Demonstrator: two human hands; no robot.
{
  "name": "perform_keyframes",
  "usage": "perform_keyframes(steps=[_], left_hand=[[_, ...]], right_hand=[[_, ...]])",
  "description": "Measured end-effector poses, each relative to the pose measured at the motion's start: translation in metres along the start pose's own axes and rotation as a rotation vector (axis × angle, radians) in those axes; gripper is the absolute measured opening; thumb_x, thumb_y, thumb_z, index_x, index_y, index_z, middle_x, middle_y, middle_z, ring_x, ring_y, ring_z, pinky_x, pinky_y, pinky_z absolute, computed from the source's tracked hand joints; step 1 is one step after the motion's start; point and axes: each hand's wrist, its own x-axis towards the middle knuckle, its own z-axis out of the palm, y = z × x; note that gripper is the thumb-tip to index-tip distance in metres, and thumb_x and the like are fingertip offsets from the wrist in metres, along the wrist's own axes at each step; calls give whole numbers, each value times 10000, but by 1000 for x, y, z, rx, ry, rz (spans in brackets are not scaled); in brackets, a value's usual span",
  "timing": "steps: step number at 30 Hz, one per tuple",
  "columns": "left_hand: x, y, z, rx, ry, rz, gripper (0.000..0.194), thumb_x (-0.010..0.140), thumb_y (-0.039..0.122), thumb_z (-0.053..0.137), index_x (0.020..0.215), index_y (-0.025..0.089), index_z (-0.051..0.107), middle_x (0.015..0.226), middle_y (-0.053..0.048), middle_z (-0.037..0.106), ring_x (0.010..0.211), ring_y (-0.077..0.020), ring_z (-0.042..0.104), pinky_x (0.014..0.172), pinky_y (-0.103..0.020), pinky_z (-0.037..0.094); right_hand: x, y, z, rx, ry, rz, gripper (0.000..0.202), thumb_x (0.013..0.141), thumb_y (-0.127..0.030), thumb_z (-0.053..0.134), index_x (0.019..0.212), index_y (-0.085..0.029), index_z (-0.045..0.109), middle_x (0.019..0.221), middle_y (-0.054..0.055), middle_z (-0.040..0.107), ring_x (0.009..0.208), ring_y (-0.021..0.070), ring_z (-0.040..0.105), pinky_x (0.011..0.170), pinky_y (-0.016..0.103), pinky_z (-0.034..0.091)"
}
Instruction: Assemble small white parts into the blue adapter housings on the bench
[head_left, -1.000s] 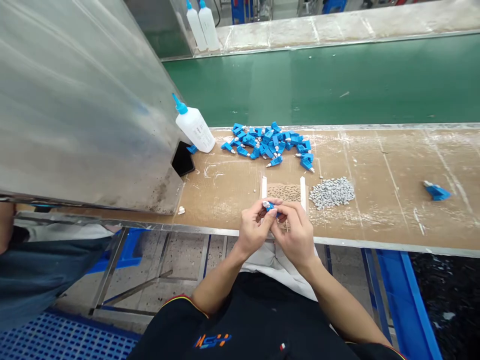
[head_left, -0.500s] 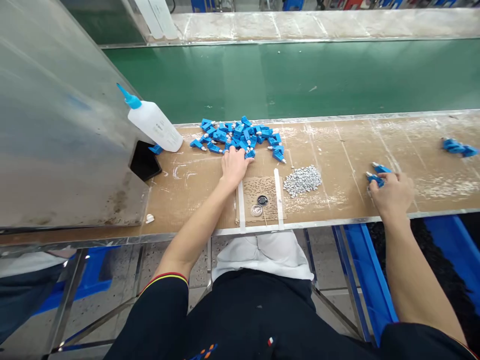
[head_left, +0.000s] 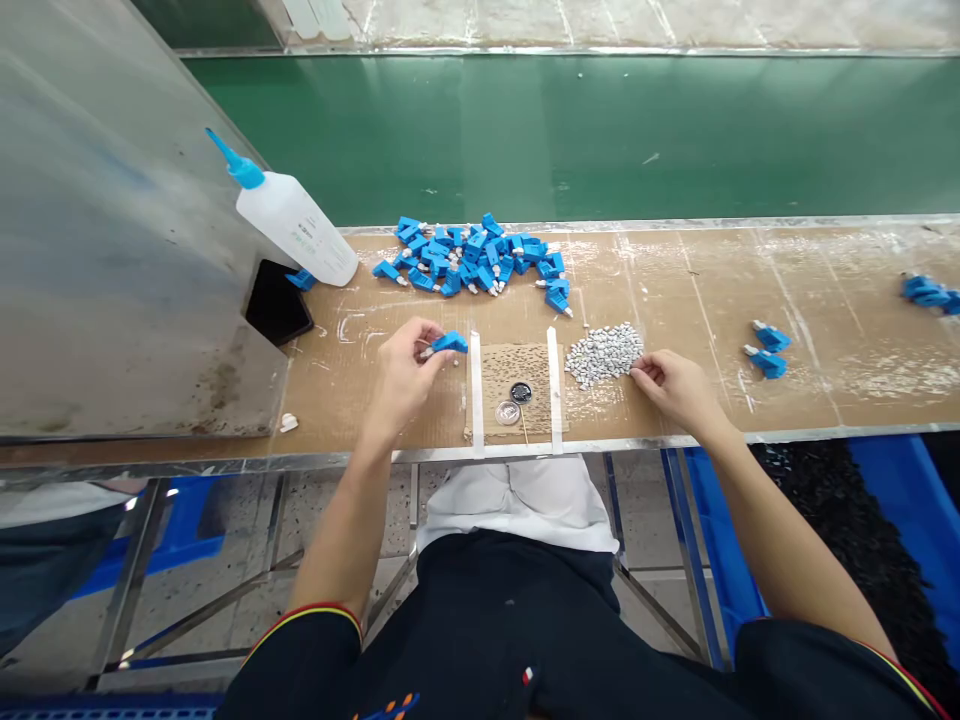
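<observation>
My left hand (head_left: 403,378) pinches a small blue plastic piece (head_left: 451,342) with a white tip, held just above the bench left of the cardboard pad. Its fingers are closed around the white end. At the right edge of a pile of small grey-white bits (head_left: 602,354), my right hand (head_left: 681,392) has thumb and fingers pressed together; whatever is between them is too small to make out. Behind both hands lies a heap of similar blue pieces (head_left: 472,258). Two more blue pieces (head_left: 769,364) rest to the right of my right hand.
The taped cardboard pad (head_left: 495,365) carries a small black round dish (head_left: 520,392), a clear round lid (head_left: 507,413) and a thin stick. A white squeeze bottle (head_left: 300,230) leans by the metal cabinet (head_left: 112,250), near a black phone (head_left: 277,305). Beyond runs a green belt (head_left: 637,135).
My left hand has drawn back from the heap with a blue piece. My right hand has let go of a blue piece at the right and moved left to the grey-white pile.
</observation>
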Motion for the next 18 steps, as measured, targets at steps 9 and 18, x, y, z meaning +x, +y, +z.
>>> perform_keyframes(steps=[9,18], left_hand=[[-52,-19,14,-338,192,-114,209,796,322,797,938,174,758,961,-61,772,884,-183,754,826,-313,619],[-72,-29,44,-496,229,-150,293,864,407,805,1016,170,724,1136,-128,810,1037,-229,790,922,-357,639]], right_hand=[[1,4,-20,-165,-260,-76,180,834,-327,600,685,-256,526,639,10,568,563,192,534,587,336,423],[-32,-61,48,-79,-30,-459,200,1059,-284,493,881,-237,573,824,54,647,697,188,610,623,310,486]])
